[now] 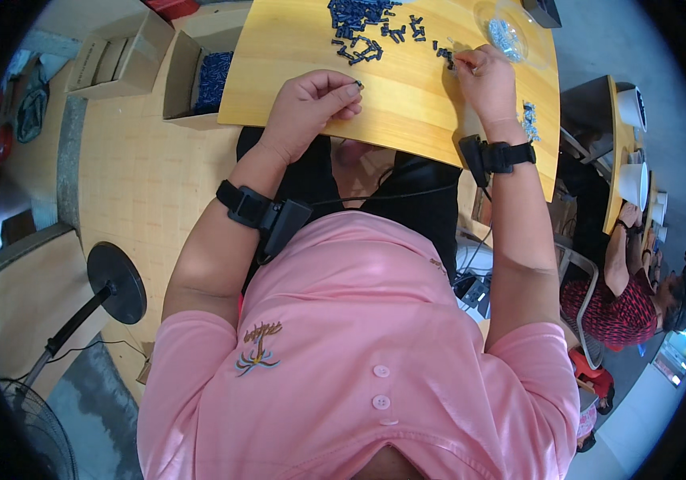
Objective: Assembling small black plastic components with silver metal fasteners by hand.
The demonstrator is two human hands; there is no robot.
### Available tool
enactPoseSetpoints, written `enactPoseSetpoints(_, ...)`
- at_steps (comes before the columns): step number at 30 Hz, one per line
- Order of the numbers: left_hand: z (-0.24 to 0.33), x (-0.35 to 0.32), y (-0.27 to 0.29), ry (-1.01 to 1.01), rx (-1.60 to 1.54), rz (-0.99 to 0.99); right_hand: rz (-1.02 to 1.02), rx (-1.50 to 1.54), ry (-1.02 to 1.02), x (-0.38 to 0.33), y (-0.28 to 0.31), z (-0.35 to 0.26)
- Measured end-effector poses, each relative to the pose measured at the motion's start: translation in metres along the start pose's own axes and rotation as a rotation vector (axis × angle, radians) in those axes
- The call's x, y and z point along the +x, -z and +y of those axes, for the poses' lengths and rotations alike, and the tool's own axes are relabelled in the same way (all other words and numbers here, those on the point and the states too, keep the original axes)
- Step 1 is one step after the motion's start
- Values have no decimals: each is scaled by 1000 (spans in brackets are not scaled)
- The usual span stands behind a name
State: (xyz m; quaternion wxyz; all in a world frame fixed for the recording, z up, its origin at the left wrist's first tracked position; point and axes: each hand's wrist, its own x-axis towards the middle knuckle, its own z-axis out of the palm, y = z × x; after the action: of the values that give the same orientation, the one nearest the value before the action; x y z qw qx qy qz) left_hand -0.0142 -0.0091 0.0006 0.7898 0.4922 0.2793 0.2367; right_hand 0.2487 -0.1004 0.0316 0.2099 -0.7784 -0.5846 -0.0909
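Left hand (311, 104) pinching small dark part (359, 83) near table's (279, 56) front edge. Loose dark pieces (443, 54) just left of nearer right hand (488, 80); fingertips drawn together, grip unclear.

And there's the lane: bare wood on the yellow wooden table (407, 104) between 2 bare hands, the left hand (311, 108) and the right hand (488, 84)! Beyond, a loose heap of small black cylindrical parts (359, 16) blocks the way; stray black parts (444, 54) crowd the right fingertips; a round clear plastic dish (528, 30) bars the far right. Left of the heap, bare wood again!
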Motion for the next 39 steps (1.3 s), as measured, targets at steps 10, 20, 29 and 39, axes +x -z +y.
enactPoseSetpoints(10,1,0,0,5,-16,-12,-88,-1,36,-1,-2,1)
enactPoseSetpoints(20,3,0,0,32,7,-8,-130,32,1,1,-3,-11)
enactPoseSetpoints(29,4,-1,-2,36,18,7,-138,27,26,1,-6,-20)
enactPoseSetpoints(39,7,-1,-9,21,64,-51,-134,1004,-463,-35,9,-72)
